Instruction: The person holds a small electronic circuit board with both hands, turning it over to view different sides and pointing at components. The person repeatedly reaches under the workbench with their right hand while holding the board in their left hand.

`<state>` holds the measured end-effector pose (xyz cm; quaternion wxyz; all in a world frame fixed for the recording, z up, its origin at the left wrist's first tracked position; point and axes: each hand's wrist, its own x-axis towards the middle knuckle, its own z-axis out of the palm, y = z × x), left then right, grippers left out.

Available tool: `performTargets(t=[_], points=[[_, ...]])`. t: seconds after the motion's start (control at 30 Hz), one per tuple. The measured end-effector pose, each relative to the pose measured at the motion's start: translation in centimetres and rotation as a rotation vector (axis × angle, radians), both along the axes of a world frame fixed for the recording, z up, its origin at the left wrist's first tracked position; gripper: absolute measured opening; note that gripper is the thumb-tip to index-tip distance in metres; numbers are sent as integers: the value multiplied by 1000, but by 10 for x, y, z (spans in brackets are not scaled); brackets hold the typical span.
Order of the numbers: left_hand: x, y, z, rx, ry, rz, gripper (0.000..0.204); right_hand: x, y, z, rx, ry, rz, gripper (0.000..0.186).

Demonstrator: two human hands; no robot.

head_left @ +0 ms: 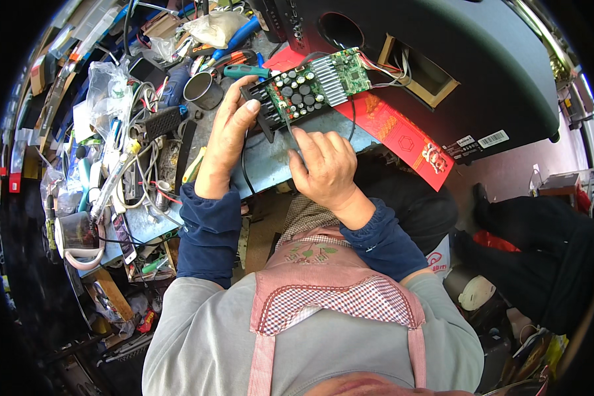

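Observation:
A green amplifier circuit board (301,98) with dark round capacitors and a silver finned heat sink is held up over the bench's near edge. My left hand (231,129) grips its black end panel (264,119), thumb on top and fingers along the far side. Close to the board's near edge is my right hand (327,165), its fingers curled. From its index fingertip a thin grey strip (288,125) runs up to the board; whether this is a lead or a slim tool, I cannot tell. Wires (391,78) link the board's far end to the black speaker cabinet (442,53).
The cabinet has a rectangular cutout (435,92) and stands on the right. Beneath the board lies a red paper envelope (402,142). On the left are a metal cup (203,90), a green-handled screwdriver (245,71), tangled cables and a mug (78,237) at the bench edge.

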<state>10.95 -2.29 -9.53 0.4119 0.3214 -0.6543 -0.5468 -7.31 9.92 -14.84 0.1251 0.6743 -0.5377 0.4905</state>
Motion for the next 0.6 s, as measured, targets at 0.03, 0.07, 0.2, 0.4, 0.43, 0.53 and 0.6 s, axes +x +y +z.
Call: performTargets(t=[0.03, 0.07, 0.2, 0.4, 0.43, 0.53, 0.6], points=[[0, 0, 0, 2, 2, -1, 68, 0, 0, 0, -1, 1, 0, 46], [0, 0, 0, 4, 4, -3, 68, 0, -1, 0, -1, 3, -1, 46], [-1, 1, 1, 2, 7, -2, 67, 0, 0, 1, 4, 7, -5, 45], [-1, 1, 1, -2, 7, -7, 67, 0, 0, 0, -8, 6, -3, 48], [0, 0, 1, 0, 8, -8, 67, 0, -1, -1, -14, 7, -2, 50], [0, 1, 2, 13, 14, -10, 67, -1, 0, -1, -20, -11, 13, 56], [-1, 3, 3, 13, 19, -2, 67, -1, 0, -1, -28, -31, 27, 60]])
